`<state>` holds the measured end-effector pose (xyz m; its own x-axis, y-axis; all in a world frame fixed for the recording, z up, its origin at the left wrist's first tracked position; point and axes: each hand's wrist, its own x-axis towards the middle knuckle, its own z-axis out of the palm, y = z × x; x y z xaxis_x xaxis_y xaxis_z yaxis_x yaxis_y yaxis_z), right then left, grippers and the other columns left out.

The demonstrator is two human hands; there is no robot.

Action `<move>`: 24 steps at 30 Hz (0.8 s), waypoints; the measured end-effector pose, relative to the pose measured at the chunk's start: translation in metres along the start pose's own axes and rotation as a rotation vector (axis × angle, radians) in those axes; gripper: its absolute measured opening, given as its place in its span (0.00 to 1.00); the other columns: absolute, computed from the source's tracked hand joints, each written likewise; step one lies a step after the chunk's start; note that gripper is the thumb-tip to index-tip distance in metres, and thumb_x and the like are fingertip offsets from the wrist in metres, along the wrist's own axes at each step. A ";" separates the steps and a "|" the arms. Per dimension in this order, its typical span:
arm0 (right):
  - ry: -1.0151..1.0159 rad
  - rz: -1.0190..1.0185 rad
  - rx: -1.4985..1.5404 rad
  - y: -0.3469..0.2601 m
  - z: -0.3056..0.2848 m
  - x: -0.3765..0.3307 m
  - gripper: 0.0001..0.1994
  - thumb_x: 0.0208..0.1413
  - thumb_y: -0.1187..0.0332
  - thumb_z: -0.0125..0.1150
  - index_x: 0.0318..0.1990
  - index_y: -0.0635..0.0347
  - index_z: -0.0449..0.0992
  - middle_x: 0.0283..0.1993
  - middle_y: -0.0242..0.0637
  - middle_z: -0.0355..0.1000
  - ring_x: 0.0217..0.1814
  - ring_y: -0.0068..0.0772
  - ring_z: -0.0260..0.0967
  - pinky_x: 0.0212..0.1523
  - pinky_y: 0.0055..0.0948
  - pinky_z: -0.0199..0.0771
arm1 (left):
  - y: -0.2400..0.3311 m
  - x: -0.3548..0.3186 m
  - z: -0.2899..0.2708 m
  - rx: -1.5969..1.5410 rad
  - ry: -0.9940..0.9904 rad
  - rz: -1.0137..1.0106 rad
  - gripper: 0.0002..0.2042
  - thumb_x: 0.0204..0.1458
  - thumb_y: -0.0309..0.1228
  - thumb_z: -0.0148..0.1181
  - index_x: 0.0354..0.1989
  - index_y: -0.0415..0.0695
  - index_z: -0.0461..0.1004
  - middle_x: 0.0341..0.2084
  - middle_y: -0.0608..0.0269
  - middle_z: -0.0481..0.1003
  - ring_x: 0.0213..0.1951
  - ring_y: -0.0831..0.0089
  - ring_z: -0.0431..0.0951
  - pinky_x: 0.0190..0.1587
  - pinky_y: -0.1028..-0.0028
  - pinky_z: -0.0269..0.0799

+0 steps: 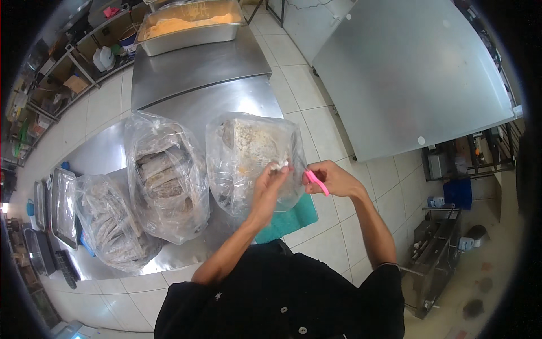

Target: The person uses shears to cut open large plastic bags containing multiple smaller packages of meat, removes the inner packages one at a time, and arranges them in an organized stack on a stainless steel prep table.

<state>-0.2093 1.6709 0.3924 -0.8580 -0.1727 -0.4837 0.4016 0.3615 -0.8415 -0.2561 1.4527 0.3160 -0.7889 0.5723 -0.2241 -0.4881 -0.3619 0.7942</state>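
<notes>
Here the left hand pinches the knotted neck of a clear plastic bag standing on the steel table; the right hand grips pink scissors beside it. The bag looks heavy, its film thin and slippery, so the twisted neck seems the best hold.

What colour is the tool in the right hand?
Pink; the tool in the right hand shows best in the head view.
</notes>
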 end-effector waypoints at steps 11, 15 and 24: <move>-0.375 -0.030 0.110 0.006 -0.012 0.051 0.14 0.55 0.63 0.79 0.34 0.62 0.80 0.34 0.27 0.77 0.38 0.18 0.71 0.40 0.25 0.71 | 0.010 -0.018 0.000 0.352 0.054 0.087 0.18 0.74 0.42 0.51 0.46 0.38 0.78 0.38 0.64 0.80 0.44 0.77 0.76 0.53 0.73 0.70; -0.402 0.017 0.120 0.006 -0.014 0.056 0.10 0.53 0.70 0.77 0.32 0.62 0.79 0.33 0.27 0.77 0.37 0.17 0.72 0.38 0.23 0.72 | 0.009 -0.016 -0.001 0.271 0.085 0.047 0.16 0.74 0.39 0.50 0.43 0.38 0.77 0.36 0.65 0.79 0.41 0.77 0.74 0.50 0.73 0.70; -0.390 0.052 0.226 0.001 -0.008 0.063 0.16 0.44 0.67 0.85 0.34 0.63 0.80 0.34 0.26 0.76 0.35 0.17 0.69 0.34 0.22 0.69 | 0.006 -0.015 -0.003 0.312 0.066 0.126 0.14 0.73 0.36 0.48 0.43 0.38 0.75 0.34 0.65 0.76 0.40 0.78 0.73 0.46 0.73 0.69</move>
<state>-0.2650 1.6682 0.3630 -0.6674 -0.5075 -0.5450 0.5381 0.1773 -0.8240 -0.2486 1.4397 0.3227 -0.8632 0.4847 -0.1414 -0.2557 -0.1782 0.9502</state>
